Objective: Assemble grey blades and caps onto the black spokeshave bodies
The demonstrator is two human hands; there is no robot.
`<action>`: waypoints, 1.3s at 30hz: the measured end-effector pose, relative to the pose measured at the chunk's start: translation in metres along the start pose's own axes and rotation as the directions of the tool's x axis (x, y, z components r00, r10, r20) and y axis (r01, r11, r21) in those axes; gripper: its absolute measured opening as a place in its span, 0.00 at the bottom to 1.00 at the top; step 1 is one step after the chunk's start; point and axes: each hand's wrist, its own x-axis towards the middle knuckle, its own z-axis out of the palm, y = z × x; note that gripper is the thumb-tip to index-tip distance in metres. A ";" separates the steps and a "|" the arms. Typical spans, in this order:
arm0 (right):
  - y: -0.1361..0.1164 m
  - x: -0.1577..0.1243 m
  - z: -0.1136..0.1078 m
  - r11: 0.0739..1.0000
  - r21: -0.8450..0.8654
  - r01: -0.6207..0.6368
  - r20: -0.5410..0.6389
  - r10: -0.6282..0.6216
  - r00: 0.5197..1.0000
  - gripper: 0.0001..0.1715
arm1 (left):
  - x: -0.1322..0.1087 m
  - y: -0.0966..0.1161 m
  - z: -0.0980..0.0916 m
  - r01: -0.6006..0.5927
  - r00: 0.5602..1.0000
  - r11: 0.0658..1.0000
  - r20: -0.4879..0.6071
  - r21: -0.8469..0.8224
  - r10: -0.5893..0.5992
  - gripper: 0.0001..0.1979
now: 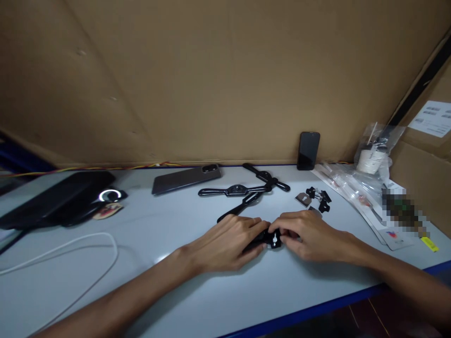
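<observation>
Above the near part of the table, a black spokeshave (pixel 274 240) is between my two hands, with a bright metal screw at its middle. My left hand (pixel 230 241) is closed round one handle and hides most of it. The fingers of my right hand (pixel 308 234) pinch the other side by the middle, so that end is hidden. Beyond my hands lie several more black spokeshaves; one (pixel 237 189) lies crosswise and another (pixel 264 175) slants behind it. Near my right hand are flat metal blades (pixel 303 199) and several small black clamp pieces with screws (pixel 323 202).
A grey phone (pixel 186 179) lies at the back, and a dark phone (pixel 308 151) leans upright against the cardboard wall (pixel 225 84). Plastic packets (pixel 355 199) and a bagged cup (pixel 369 157) are at right. At left are a black case (pixel 59 197) and a white cable (pixel 114 249).
</observation>
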 end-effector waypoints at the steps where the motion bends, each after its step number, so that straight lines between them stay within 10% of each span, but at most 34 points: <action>1: -0.001 0.000 -0.002 0.999 0.006 -0.035 -0.003 0.035 0.999 0.16 | 0.000 0.000 0.000 -0.001 1.000 1.000 0.002 0.000 0.001 0.10; 7: -0.003 0.002 -0.006 0.987 -0.018 -0.162 0.026 0.162 0.986 0.14 | 0.001 0.000 -0.001 -0.002 1.000 1.000 0.012 -0.016 0.003 0.10; 30: 0.005 0.007 0.026 0.990 -0.129 -0.056 -0.174 0.033 0.984 0.14 | 0.000 -0.003 0.004 -0.040 0.998 0.999 -0.053 -0.007 0.040 0.08; 39: 0.015 0.005 -0.012 0.989 0.137 0.060 0.116 -0.076 0.990 0.18 | -0.001 -0.002 0.002 -0.034 0.998 0.999 -0.044 -0.002 0.034 0.07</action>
